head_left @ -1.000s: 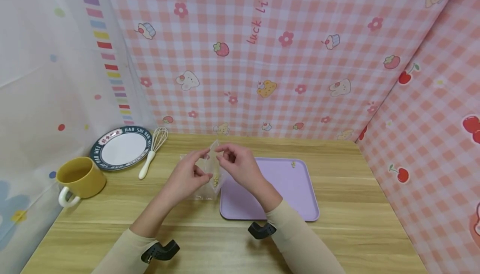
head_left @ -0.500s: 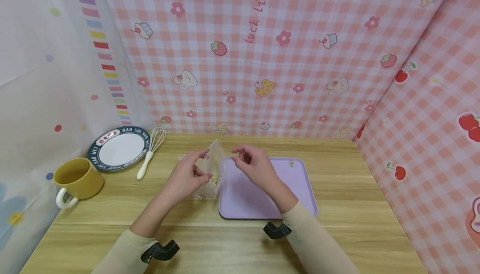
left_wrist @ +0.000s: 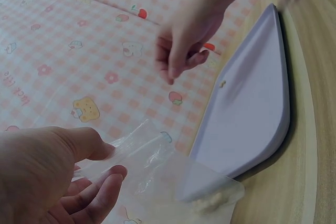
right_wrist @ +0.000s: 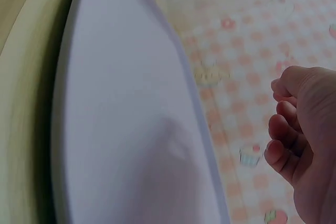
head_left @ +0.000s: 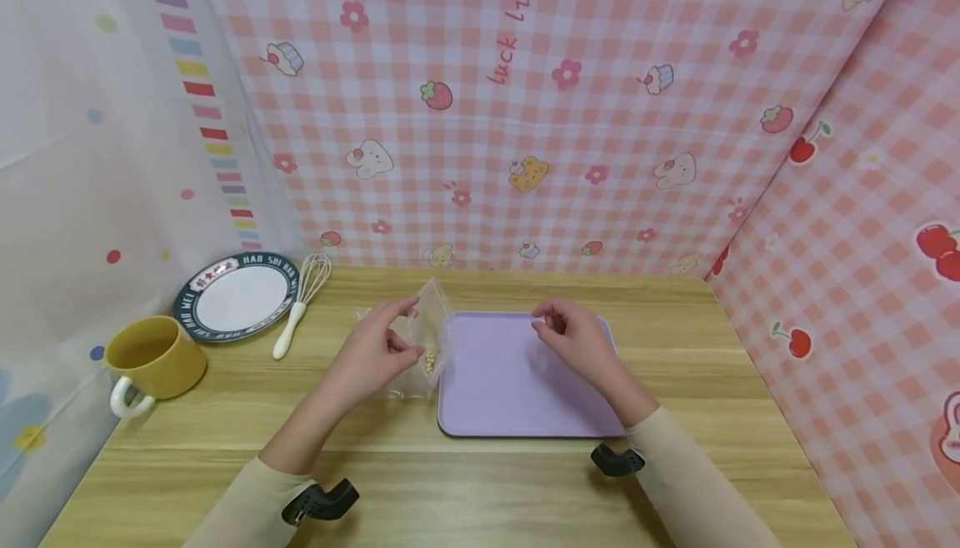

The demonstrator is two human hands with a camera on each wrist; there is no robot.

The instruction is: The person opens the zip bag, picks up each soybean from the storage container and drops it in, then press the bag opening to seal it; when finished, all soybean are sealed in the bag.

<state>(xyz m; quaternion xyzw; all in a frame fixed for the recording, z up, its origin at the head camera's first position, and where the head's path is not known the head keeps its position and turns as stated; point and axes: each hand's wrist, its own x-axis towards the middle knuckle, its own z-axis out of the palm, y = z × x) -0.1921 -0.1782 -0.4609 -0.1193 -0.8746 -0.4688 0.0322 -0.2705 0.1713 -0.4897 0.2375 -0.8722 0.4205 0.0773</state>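
Observation:
My left hand (head_left: pixel 382 346) pinches a clear plastic zip bag (head_left: pixel 437 323) between thumb and fingers, holding it upright at the left edge of the lilac tray (head_left: pixel 487 398). Small yellow bean-like pieces (head_left: pixel 430 362) lie low in the bag; the left wrist view shows them blurred through the plastic. My right hand (head_left: pixel 581 339) hovers over the tray's far right part, fingers loosely curled, nothing visible in them. From the left wrist view, a few small yellow pieces (left_wrist: pixel 222 84) rest on the tray near its far edge; in the head view the right hand hides them.
At the left stand a yellow mug (head_left: pixel 161 364) with a white handle and a white plate (head_left: pixel 243 298) with a dark green rim. A white-handled whisk (head_left: pixel 291 327) lies beside the plate. Another clear plastic piece (head_left: pixel 401 385) lies under the left hand. Checked cloth walls back the wooden table (head_left: pixel 465 490).
My right hand has left the bag's opening and moved right across the tray, now covering the yellow pieces there. The left hand keeps holding the bag in place.

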